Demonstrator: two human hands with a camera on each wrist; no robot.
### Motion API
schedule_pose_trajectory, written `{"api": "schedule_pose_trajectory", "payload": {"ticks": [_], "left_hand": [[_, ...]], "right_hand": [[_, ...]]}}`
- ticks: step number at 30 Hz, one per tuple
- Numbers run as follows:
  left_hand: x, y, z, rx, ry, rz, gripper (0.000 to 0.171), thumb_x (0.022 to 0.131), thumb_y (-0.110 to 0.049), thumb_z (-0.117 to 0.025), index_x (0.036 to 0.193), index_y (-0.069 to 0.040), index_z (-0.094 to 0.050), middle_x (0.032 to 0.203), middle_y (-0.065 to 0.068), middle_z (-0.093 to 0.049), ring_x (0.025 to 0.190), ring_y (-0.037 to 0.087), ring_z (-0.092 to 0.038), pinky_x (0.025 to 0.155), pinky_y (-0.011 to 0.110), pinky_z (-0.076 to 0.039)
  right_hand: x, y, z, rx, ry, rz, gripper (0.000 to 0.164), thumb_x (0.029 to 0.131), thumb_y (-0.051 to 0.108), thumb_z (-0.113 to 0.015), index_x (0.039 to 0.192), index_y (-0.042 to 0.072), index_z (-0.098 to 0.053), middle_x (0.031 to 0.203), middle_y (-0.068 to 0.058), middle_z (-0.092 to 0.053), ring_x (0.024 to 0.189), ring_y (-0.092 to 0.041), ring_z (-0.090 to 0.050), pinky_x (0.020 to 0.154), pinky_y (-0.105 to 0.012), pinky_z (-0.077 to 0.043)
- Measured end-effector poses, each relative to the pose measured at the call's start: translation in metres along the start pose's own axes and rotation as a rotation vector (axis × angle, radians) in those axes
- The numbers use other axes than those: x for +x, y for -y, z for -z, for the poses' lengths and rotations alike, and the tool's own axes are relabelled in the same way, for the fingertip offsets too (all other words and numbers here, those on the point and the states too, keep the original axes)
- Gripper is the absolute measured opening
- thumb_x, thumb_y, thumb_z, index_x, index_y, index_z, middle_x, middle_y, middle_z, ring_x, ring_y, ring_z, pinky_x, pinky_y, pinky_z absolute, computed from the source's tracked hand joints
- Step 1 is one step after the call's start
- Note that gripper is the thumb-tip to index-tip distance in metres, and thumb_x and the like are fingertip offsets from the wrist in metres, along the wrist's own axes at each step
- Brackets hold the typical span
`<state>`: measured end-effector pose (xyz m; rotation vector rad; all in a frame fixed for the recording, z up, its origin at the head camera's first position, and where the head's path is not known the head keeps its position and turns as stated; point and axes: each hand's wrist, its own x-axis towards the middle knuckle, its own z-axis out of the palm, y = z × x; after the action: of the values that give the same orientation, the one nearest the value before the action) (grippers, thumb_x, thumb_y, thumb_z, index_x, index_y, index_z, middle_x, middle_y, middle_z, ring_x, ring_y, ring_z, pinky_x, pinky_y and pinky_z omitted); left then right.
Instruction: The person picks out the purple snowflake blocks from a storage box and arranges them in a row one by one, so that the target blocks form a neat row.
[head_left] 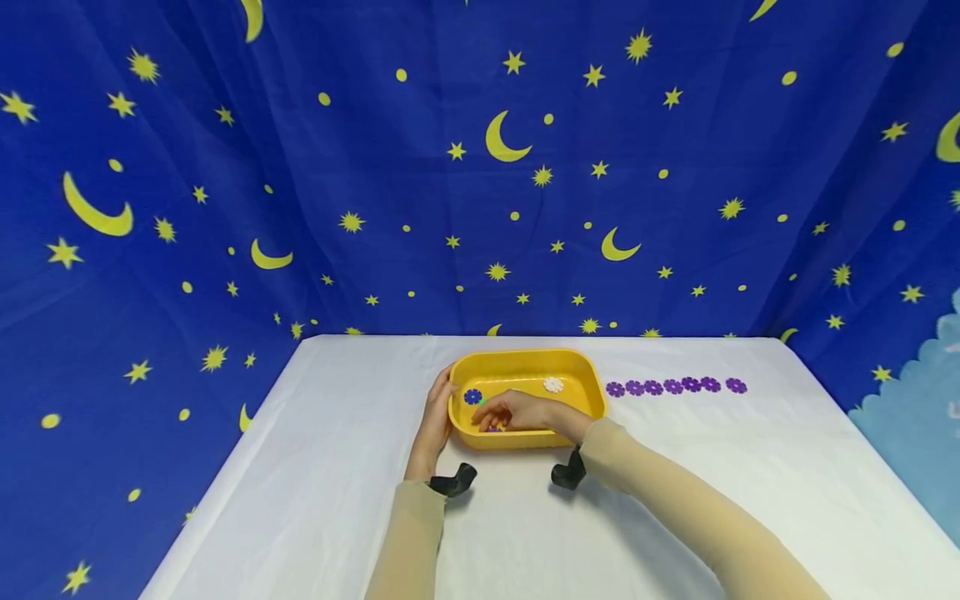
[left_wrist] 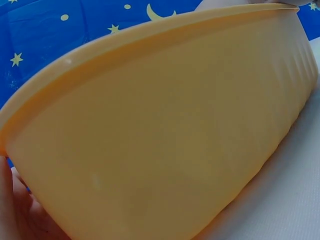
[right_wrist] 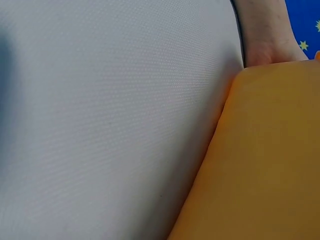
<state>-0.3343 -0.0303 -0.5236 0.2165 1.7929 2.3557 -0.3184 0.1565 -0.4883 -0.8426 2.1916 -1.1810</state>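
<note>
A yellow plastic tub (head_left: 525,439) stands on the white table. My left hand (head_left: 433,421) holds it by its left end, with the thumb near the rim; some of its fingers (left_wrist: 37,220) show past the tub wall in the left wrist view. Inside the tub, my right hand (head_left: 517,410) reaches down with loosely bent fingers. Just under those fingertips lies a purple flower-shaped disc (head_left: 494,429), partly covered. A dark blue flower disc (head_left: 472,397) and a white one (head_left: 553,384) rest on the tub floor. Something green peeks out beside the right hand.
To the tub's right, several purple flower discs (head_left: 653,387) lie in a row on the white tablecloth (head_left: 315,467). A blue cloth (head_left: 420,183) with yellow moons and stars hangs behind and at the sides. Black wrist straps (head_left: 570,469) sit on both wrists.
</note>
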Motion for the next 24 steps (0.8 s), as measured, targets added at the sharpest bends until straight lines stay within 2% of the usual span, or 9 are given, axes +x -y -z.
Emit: {"api": "schedule_pose_trajectory", "payload": {"ticks": [8, 17, 24], "left_hand": [[0.0006, -0.0004, 0.0012, 0.000, 0.002, 0.007, 0.053, 0.090, -0.009, -0.035, 0.144, -0.010, -0.037, 0.151, 0.009, -0.035, 0.139, 0.026, -0.034, 0.119, 0.041, -0.024], [0.0007, -0.0010, 0.0027, -0.015, 0.021, 0.020, 0.054, 0.092, -0.010, -0.035, 0.147, -0.009, -0.032, 0.155, 0.009, -0.029, 0.143, 0.027, -0.028, 0.120, 0.040, -0.020], [0.0003, -0.0002, 0.0030, -0.016, 0.026, 0.020, 0.055, 0.091, -0.010, -0.035, 0.146, -0.010, -0.034, 0.154, 0.009, -0.031, 0.142, 0.028, -0.030, 0.120, 0.042, -0.023]], "right_hand": [[0.0011, -0.0001, 0.0008, -0.057, 0.016, 0.017, 0.055, 0.071, -0.024, -0.048, 0.121, -0.004, -0.061, 0.104, -0.020, -0.068, 0.081, -0.008, -0.054, 0.067, -0.015, -0.044], [0.0016, -0.0005, -0.0006, -0.149, -0.037, 0.072, 0.036, 0.078, -0.015, -0.061, 0.113, -0.005, -0.065, 0.096, -0.019, -0.067, 0.075, -0.006, -0.051, 0.065, -0.012, -0.045], [0.0015, -0.0010, -0.0028, -0.144, -0.063, 0.069, 0.030, 0.078, -0.012, -0.064, 0.107, -0.005, -0.067, 0.090, -0.016, -0.064, 0.074, -0.004, -0.049, 0.065, -0.012, -0.045]]}}
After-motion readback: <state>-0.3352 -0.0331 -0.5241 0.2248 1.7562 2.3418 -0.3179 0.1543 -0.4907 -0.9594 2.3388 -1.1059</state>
